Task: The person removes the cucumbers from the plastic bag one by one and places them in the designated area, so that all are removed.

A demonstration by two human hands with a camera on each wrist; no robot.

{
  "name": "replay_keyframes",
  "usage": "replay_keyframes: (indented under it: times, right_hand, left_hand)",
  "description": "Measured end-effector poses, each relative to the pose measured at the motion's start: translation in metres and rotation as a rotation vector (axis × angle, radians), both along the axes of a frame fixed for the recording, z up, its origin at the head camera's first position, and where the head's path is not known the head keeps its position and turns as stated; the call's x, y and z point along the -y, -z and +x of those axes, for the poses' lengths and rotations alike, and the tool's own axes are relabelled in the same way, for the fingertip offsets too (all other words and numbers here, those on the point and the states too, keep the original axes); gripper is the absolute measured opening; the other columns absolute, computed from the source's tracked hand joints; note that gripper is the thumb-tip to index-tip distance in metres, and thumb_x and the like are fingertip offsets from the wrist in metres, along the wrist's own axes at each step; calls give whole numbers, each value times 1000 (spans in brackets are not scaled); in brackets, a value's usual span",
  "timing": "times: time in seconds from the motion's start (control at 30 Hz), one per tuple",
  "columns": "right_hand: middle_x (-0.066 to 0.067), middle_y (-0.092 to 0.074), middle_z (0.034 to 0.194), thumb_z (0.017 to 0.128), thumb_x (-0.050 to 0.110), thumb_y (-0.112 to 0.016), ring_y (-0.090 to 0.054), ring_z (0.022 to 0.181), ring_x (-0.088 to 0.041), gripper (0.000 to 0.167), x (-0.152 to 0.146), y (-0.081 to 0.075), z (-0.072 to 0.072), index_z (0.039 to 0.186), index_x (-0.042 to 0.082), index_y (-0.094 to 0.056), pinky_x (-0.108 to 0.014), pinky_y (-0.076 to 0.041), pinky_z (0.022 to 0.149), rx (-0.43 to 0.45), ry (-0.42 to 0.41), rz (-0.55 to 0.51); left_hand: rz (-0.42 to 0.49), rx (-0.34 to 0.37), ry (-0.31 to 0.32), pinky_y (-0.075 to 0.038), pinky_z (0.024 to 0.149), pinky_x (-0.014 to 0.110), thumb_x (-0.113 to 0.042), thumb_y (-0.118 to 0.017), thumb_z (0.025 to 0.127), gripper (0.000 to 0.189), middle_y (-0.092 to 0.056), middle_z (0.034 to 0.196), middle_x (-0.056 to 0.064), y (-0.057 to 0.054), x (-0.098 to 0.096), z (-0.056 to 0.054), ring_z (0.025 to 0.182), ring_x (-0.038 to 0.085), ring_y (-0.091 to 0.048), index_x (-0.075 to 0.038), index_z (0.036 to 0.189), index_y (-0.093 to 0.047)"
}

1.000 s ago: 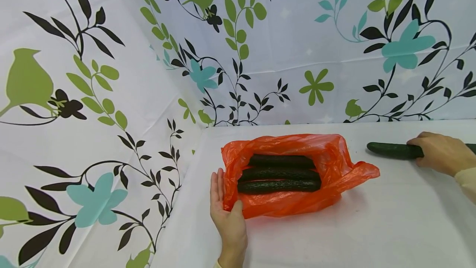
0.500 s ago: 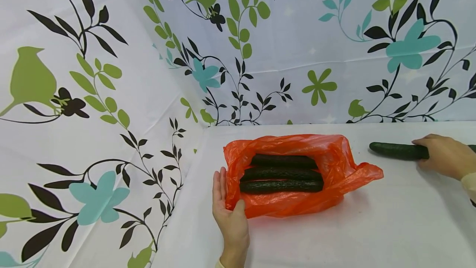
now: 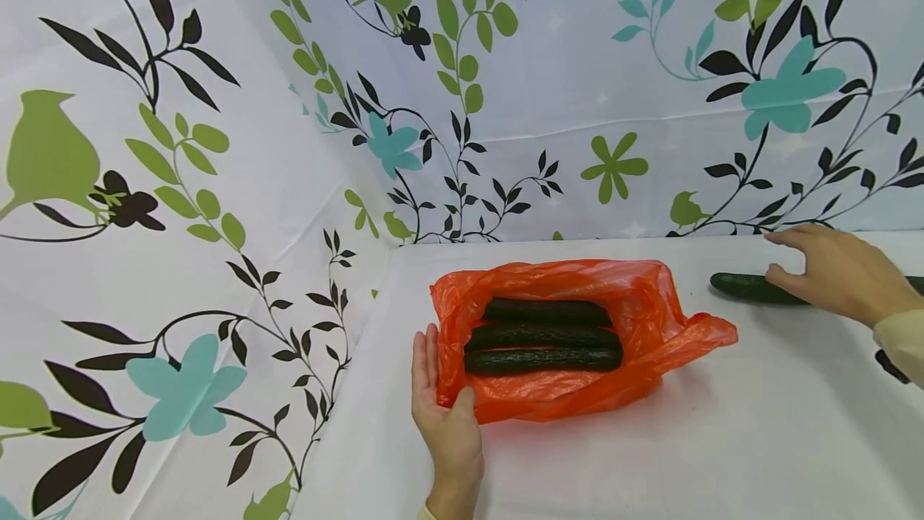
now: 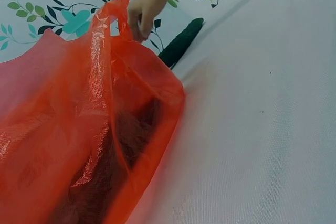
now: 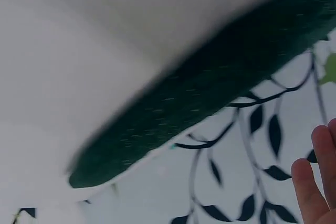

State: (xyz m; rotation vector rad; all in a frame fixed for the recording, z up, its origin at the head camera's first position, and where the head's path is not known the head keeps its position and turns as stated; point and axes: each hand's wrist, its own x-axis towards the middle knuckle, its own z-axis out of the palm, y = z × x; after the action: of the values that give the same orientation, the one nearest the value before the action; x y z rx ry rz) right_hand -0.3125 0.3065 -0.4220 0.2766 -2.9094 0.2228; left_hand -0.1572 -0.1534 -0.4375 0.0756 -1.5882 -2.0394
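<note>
Along the left end of a red plastic bag (image 3: pixel 570 408), my left hand (image 3: pixel 449 424) lies with straight fingers up its side and the thumb on its front. Three dark green cucumbers (image 3: pixel 545 360) lie side by side inside the bag's mouth. At the right, my right hand (image 3: pixel 844 271) is over another cucumber (image 3: pixel 739 287) on the table, with its thumb and fingers spread apart. In the right wrist view this cucumber (image 5: pixel 210 82) shows at full length, apart from the fingers (image 5: pixel 307 187). The red bag (image 4: pixel 68 108) fills much of the left wrist view.
A white cloth covers the table (image 3: pixel 613 472). Patterned cloth walls (image 3: pixel 534 175) with leaves, flowers and birds rise behind and to the left. A small dark object (image 3: pixel 891 366) shows by the right sleeve.
The right hand, which gripped the cucumber on the right, has let go and lifted a little, its fingers now spread. The cucumber stays on the table. The left hand and bag have hardly moved.
</note>
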Motion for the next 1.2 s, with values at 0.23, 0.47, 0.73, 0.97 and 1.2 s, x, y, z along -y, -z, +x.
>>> replay_keyframes:
  times: [0.23, 0.47, 0.73, 0.97, 1.2]
  right_hand:
    - [-34, -55, 132, 93, 28, -67, -51, 116, -55, 51, 44, -28, 6, 135, -1, -59, -74, -43, 91, -88, -99, -97]
    - [-25, -61, 131, 94, 26, -68, -57, 117, -45, 53, 93, -61, 22, 140, 2, -57, -69, -48, 92, -142, -227, -246]
    - [-16, -64, 132, 92, 24, -74, -59, 117, -39, 55, 137, -99, 42, 141, 6, -58, -66, -50, 91, -118, -341, -390]
    - [-7, -66, 130, 91, 18, -77, -64, 114, -29, 52, 173, -128, 58, 139, 10, -61, -51, -55, 94, -116, -445, -587]
    - [-2, -65, 132, 89, 11, -78, -64, 115, -18, 56, 207, -144, 68, 142, 11, -59, -33, -54, 96, -116, -519, -850]
  left_hand:
    - [5, -13, 5, -39, 110, 28, 30, -39, 77, 94, -34, 161, 1, -1, -1, 0, 149, 22, -27, -9, 161, -22]
    - [1, 10, 0, -40, 109, 29, 30, -40, 78, 94, -34, 161, 0, -2, -2, -2, 149, 22, -28, -10, 161, -22]
    - [-20, 12, -11, -40, 108, 28, 30, -41, 76, 96, -34, 161, 1, -2, -3, -2, 149, 21, -27, -10, 161, -23]
    - [-27, 5, 5, -41, 108, 31, 31, -41, 76, 96, -32, 162, 1, -1, -4, -1, 150, 22, -26, -10, 161, -21]
    - [-25, 21, 2, -42, 107, 35, 31, -43, 76, 97, -33, 162, 0, 1, -4, -1, 149, 21, -28, -11, 161, -22]
